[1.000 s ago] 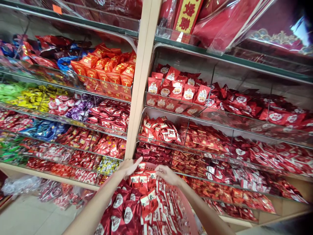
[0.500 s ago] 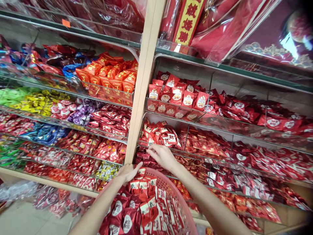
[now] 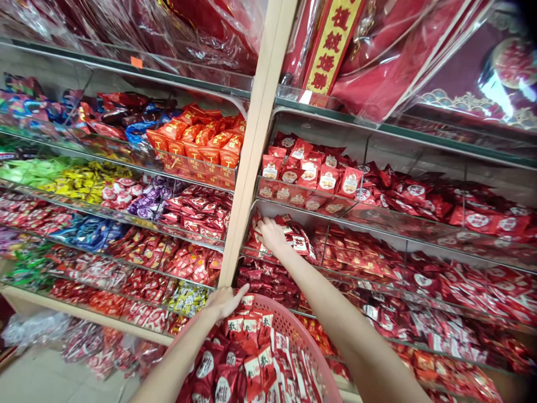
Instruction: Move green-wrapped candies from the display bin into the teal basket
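My left hand (image 3: 224, 303) grips the far rim of a pink perforated plastic basket (image 3: 309, 336), its thumb over the rim and its other fingers mostly hidden. Inside the basket lie maroon packets with white labels (image 3: 224, 386), cream-and-red packets with black characters (image 3: 251, 327) and narrow red-and-white packets (image 3: 285, 369). My right hand (image 3: 272, 235) is in a shelf bin of small red-and-white packets (image 3: 300, 242). Its fingers curl down among the packets, and what lies between the fingertips is hidden.
Clear shelf fronts and dividers hold wrapped sweets. A wooden post (image 3: 250, 134) parts the left and right shelves. Orange-red packets (image 3: 197, 146) stand upper left, red packets (image 3: 309, 173) above my right hand. Plastic bags of goods (image 3: 84, 344) rest on the floor at left.
My right hand has moved up and forward from the bin's front edge into the red-and-white packets. My left hand keeps hold of the basket. The view has shifted slightly.
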Available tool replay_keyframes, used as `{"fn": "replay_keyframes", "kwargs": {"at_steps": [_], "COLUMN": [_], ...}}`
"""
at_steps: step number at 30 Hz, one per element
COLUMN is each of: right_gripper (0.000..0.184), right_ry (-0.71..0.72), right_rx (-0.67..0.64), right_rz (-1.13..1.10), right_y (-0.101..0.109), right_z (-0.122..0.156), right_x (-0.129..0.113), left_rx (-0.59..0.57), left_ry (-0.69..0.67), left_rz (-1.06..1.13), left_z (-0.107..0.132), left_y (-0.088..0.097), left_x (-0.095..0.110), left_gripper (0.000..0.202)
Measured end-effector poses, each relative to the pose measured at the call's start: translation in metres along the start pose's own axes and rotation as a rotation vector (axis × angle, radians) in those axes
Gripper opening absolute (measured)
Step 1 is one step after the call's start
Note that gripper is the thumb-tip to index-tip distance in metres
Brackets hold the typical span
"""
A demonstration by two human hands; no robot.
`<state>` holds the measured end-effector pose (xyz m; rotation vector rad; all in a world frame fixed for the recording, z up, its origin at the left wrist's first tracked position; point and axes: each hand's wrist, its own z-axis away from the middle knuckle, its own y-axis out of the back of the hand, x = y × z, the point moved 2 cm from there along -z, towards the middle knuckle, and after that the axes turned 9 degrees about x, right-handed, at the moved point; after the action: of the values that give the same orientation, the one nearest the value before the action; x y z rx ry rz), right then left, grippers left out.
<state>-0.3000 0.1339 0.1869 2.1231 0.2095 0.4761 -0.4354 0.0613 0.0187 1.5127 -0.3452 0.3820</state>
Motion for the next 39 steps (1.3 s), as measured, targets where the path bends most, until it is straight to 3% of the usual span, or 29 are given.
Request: {"fn": "replay_keyframes", "kwargs": {"at_steps": [7,12,17,20,23,28,32,39], "right_gripper": [0.026,0.023,0.021,0.015,0.015,0.016,0.021,0.019], "right_ry": [0.012,-0.033,-0.024,-0.001,0.015,-0.131,-0.336,-0.411], "right_rx": [0.049,0.277,0.567,0.671,0.581,0.302,0.138,-0.022], "right_rz": [0.031,0.007,-0.301,-0.546,-0.749,-0.939,-1.003,-1.108], "right_y": [0.003,0.028,0.054,0.058,0.044,-0.010,-0.052,-0.087], "right_z": [0.001,0.012,0.054,0.092,0.128,0.164,0.172,0.168], "right_x": [0.009,0.024,0.025,0.018,0.006,-0.004,0.004,0.015], "left_rx": [-0.008,-0.022,-0.002,-0.018,-0.030,-0.021,-0.011,-0.009], "left_ry": [0.000,-0.013,-0.009,-0.010,-0.005,-0.010,-0.006,0.008], "left_rz": [0.014,0.025,0.038,0.041,0.036,0.028,0.028,0.024], "left_z": [0.000,0.000,-0.002,-0.003,-0.003,-0.002,-0.002,-0.002], "left_y": [0.001,0.003,0.000,-0.002,-0.002,-0.001,-0.001,-0.002], "left_x": [0.000,0.002,0.000,-0.001,0.000,0.001,0.000,-0.001], "left_gripper": [0.091,0.091,0.090,0.088,0.089,0.091,0.089,0.088]}}
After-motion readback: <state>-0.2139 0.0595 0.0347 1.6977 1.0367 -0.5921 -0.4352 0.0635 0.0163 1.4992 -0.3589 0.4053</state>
